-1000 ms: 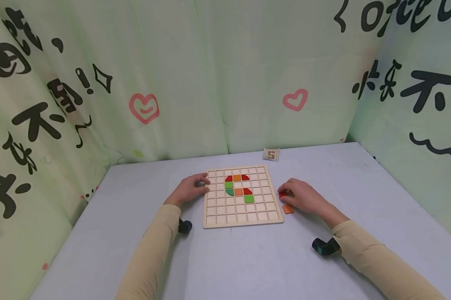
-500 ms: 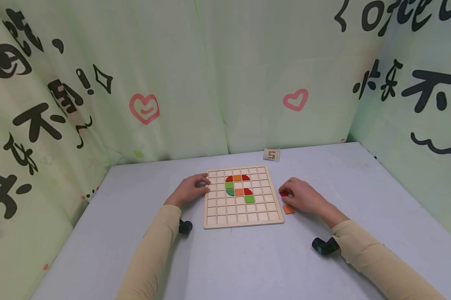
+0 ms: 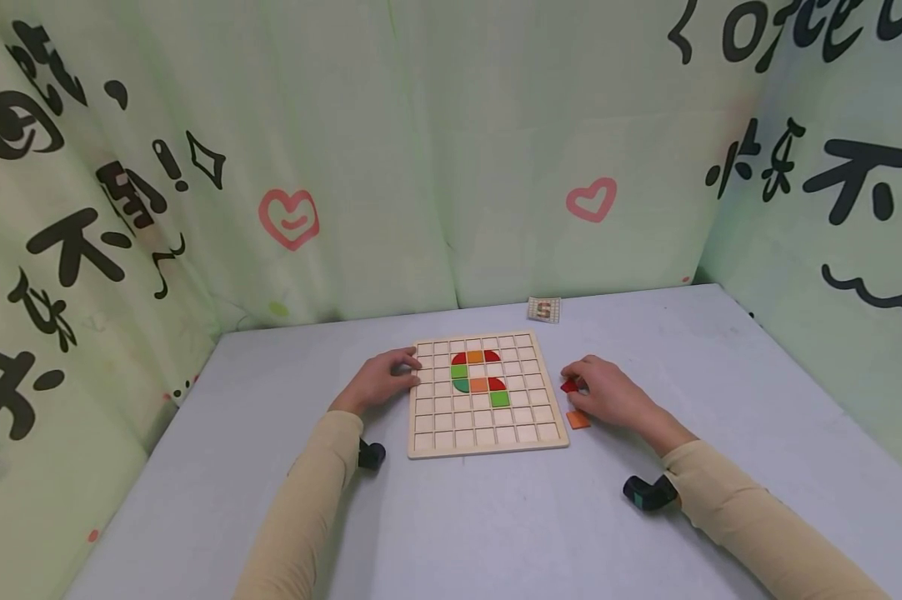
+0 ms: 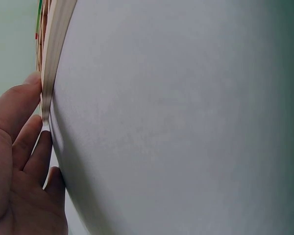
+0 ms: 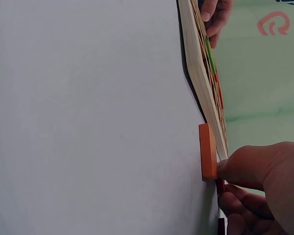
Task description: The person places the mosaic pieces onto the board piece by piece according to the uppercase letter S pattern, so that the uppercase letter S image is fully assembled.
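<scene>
A square wooden grid board [image 3: 526, 413] lies on the table, with red, orange and green tiles set in its upper middle cells. My left hand [image 3: 382, 379] rests at the board's left edge; in the left wrist view its thumb and fingertips touch the rim, fingers fairly straight. Right of the board, my right hand [image 3: 604, 390] pinches a small red tile [image 3: 568, 386] between thumb and fingers, low over the table. A loose orange square tile [image 3: 578, 419] lies just in front of that hand. In the right wrist view, a second dark red piece [image 5: 221, 226] shows below the fingers, partly cut off.
A small printed pattern card [image 3: 544, 310] lies behind the board near the table's back edge. Pale green curtains [image 3: 436, 167] with writing and hearts surround the white-covered table [image 3: 466, 525]. Dark wrist cameras [image 3: 649, 493] sit on both wrists.
My right hand has drawn slightly to the right with the red tile, which shows a little more and looks turned. The left hand and the board stay put.
</scene>
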